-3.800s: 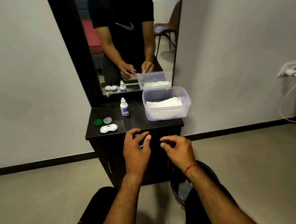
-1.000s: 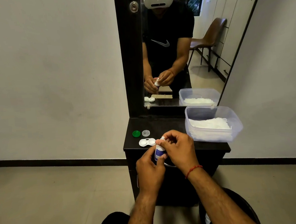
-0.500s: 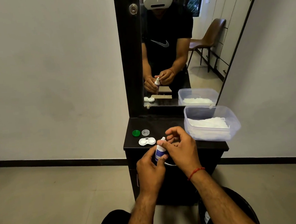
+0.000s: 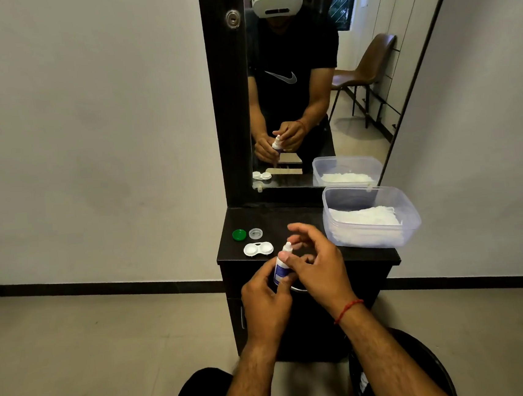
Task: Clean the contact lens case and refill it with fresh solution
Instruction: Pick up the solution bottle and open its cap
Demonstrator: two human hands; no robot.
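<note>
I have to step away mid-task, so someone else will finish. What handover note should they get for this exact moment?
Left hand: gripping the solution bottle upright, in front of the dresser top.
Right hand: fingers loosely open at the bottle's tip; whether it holds the cap cannot be told.
Lens case: open, on the dresser's front left; green cap and clear cap behind it.
Tissue tub: on the right.
Done: caps off, bottle in hand.
Left: fill both wells, screw caps on.
</note>
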